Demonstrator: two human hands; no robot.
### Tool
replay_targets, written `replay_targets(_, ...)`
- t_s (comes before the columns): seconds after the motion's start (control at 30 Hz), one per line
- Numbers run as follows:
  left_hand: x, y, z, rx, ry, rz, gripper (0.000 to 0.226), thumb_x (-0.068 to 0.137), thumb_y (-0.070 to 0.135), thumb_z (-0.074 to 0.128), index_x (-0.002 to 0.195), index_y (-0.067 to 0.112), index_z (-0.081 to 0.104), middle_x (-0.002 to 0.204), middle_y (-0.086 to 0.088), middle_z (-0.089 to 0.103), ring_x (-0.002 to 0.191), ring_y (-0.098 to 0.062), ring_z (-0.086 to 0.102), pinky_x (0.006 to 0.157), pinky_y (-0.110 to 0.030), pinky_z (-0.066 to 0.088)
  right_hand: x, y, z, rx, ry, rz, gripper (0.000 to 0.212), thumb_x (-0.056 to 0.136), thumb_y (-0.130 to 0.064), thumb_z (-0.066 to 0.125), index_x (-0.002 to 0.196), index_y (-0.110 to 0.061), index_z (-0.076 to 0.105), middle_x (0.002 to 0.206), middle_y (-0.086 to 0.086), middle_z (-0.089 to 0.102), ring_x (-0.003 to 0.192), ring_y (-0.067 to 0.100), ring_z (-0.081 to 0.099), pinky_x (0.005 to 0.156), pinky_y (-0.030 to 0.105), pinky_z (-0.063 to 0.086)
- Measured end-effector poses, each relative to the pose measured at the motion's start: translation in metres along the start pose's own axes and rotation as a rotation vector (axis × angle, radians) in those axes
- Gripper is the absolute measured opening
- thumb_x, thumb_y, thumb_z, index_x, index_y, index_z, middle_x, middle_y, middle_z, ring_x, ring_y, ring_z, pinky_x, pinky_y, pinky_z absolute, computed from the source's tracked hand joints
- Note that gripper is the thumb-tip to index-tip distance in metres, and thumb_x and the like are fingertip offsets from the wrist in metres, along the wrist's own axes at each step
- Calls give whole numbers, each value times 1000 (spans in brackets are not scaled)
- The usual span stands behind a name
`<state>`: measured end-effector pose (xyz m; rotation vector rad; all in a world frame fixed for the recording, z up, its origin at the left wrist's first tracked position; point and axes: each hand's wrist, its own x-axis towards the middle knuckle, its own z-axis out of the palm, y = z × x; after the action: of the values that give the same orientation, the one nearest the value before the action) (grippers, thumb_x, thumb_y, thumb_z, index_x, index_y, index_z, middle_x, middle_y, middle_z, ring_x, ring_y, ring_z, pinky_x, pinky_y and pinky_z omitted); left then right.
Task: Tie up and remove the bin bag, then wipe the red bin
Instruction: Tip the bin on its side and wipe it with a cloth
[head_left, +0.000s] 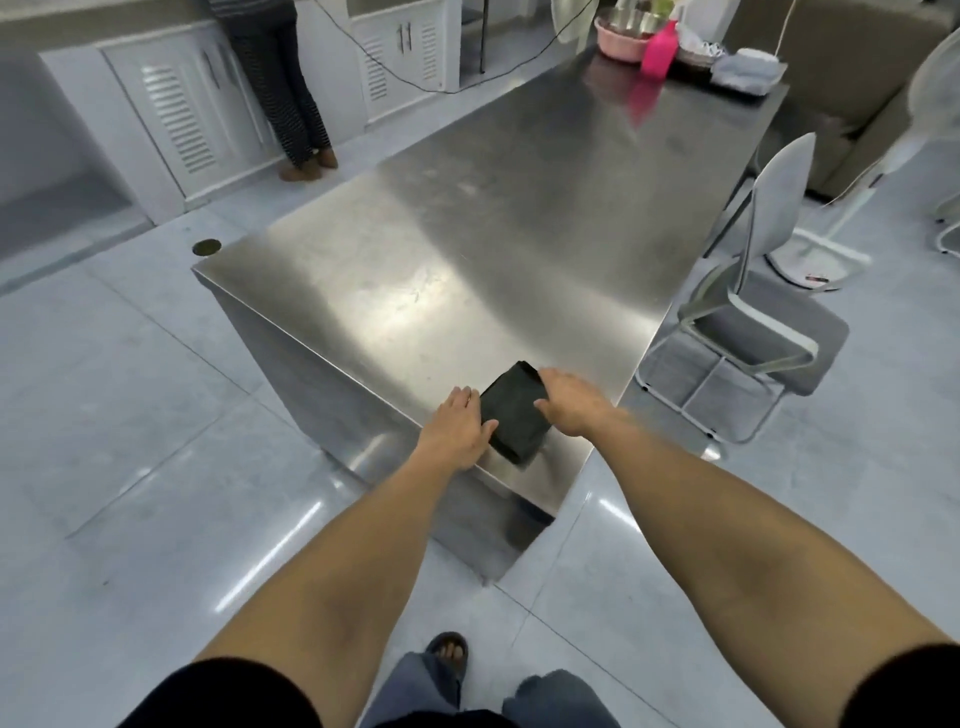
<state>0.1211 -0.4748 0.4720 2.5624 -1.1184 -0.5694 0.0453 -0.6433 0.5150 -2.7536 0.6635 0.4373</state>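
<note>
At the near corner of the steel table (467, 249) a folded black bin bag (514, 413) lies flat, the left hand (460, 423) pressing its left edge with flat fingers and the right hand (569, 402) curled over its right edge.

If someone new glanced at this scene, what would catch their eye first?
Probably the long steel table filling the middle of the view. At its near corner, the left hand and right hand rest on either side of a folded black bundle. A bright pink bottle stands at the far end.
</note>
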Motion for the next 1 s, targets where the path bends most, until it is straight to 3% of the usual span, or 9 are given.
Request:
replay_targets(0.17, 12, 14, 26, -68, 145, -116, 51, 100, 31, 43, 143, 5, 35, 142, -12, 44, 128, -28, 44, 108, -36, 36, 33, 8, 7, 30, -41, -67, 51, 95, -31, 55, 137, -8, 38, 133, 16, 51, 120, 34, 49, 95, 41, 44)
replay_targets(0.3, 19, 33, 35, -54, 276, -266, 43, 99, 28, 46, 137, 8, 43, 133, -10, 51, 122, -27, 45, 106, -35, 37, 46, 15, 17, 53, 44, -108, 57, 91, -31, 62, 138, -9, 39, 134, 13, 48, 123, 32, 45, 96, 41, 44)
replay_targets(0.57, 26, 55, 28, -212, 319, -547, 24, 92, 17, 57, 114, 9, 64, 113, -14, 61, 109, -32, 56, 90, -38, 46, 69, 28, 12, 299, -84, -123, 42, 81, -23, 73, 117, -11, 54, 113, 8, 62, 99, 27, 59, 78, 36, 50)
replay_targets(0.73, 0, 50, 28, -574, 397, -618, 22, 88, 12, 65, 109, 9, 70, 106, -11, 70, 97, -26, 63, 85, -33, 50, 72, 20, 8, 559, -277, -126, 46, 73, -20, 83, 111, -3, 65, 106, 12, 68, 95, 28, 63, 80, 35, 53)
replay_targets(0.87, -41, 37, 26, -1070, 517, -610, 24, 89, -1, 63, 112, 0, 68, 101, -12, 68, 80, -11, 63, 70, -15, 52, 60, -2, 1, 716, -536, -86, 43, 72, -20, 85, 108, -5, 68, 97, 10, 74, 84, 24, 70, 67, 29, 56)
replay_targets(0.93, -65, 26, 23, -1269, 569, -625, 27, 88, -5, 62, 114, -3, 66, 106, -15, 68, 87, -18, 66, 75, -21, 56, 52, -22, -1, 736, -663, -102, 37, 73, -20, 85, 104, -8, 68, 89, 7, 76, 79, 21, 73, 62, 28, 58)
replay_targets(1.0, -95, 12, 22, -1345, 637, -661, 30, 86, -7, 63, 116, -3, 65, 111, -18, 68, 98, -27, 66, 87, -34, 56, 40, -49, 3, 730, -753, -143, 36, 75, -21, 83, 105, -10, 68, 92, 7, 77, 83, 23, 74, 66, 30, 58)
